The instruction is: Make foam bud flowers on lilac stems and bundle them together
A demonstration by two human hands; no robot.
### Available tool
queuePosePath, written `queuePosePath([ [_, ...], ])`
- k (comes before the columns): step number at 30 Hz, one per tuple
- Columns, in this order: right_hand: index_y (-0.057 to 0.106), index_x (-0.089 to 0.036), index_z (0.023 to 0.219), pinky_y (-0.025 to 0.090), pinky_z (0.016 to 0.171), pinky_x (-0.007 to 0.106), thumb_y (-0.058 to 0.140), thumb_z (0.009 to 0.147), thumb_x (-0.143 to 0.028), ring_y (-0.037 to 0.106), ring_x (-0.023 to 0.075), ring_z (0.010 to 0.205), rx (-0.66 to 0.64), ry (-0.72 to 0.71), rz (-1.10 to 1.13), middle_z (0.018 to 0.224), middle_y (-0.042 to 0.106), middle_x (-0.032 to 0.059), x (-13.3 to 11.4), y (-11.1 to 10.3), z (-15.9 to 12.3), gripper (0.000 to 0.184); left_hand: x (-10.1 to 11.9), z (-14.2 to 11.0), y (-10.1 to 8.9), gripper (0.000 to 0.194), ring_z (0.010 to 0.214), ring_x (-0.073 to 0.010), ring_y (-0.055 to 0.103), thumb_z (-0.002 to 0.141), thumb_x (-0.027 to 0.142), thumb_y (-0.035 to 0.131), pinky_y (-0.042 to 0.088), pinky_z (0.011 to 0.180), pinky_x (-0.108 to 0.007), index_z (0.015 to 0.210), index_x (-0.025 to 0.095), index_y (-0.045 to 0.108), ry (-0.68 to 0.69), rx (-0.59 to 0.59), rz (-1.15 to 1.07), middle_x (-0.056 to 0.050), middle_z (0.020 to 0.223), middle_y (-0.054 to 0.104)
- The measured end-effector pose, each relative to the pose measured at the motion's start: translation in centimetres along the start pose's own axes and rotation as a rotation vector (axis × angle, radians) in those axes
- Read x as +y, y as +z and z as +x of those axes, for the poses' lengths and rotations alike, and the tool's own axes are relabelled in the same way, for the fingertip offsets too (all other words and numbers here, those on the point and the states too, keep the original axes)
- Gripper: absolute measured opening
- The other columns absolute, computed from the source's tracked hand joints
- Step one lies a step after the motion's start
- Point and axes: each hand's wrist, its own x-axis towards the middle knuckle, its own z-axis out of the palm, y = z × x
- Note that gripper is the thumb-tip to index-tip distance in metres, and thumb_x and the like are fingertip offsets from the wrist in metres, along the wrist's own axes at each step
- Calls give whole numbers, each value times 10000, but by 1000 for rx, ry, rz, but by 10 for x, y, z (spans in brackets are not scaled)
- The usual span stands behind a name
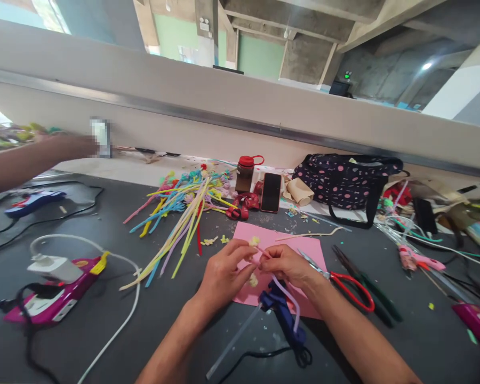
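Observation:
My left hand [227,269] and my right hand [290,265] meet over a pink sheet [310,248], fingertips pinched together. Between them runs a lilac pipe cleaner [292,298], its long tail hanging below my right hand and curving over the glue gun. Pale yellow fuzzy pieces [255,241] show at the left fingertips, above and below; how they join the stem is hidden by my fingers. A dark blue glue gun [286,314] lies just under my hands, a clear glue stick [234,341] in its back. Red-handled scissors [352,290] rest right of my right wrist.
Green-handled pliers [374,296] lie beyond the scissors. Several colored pipe cleaners [184,213] spread at left-centre. Behind stand a red-capped bottle [245,176], a phone [271,192] and a dotted bag [340,181]. A purple power strip [70,298] sits left; another person's arm [32,160] reaches in.

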Motion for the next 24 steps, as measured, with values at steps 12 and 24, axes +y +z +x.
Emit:
queuePosePath([
  [12, 510, -163, 576, 153, 351, 186, 645, 609, -257, 268, 21, 353, 242, -213, 93, 490, 463, -70, -14, 9, 1, 167, 5, 4, 1, 301, 576, -120, 571, 673, 340, 663, 396, 451, -186, 888, 138, 601, -621, -55, -871, -56, 735, 648],
  [24, 504, -182, 665, 224, 414, 176, 669, 688, -303, 339, 43, 424, 187, -228, 241, 519, 434, -76, -6, 32, 12, 206, 2, -1, 10, 194, 369, -45, 469, 672, 290, 682, 267, 354, -143, 680, 121, 588, -717, -95, -1163, 11, 487, 560],
])
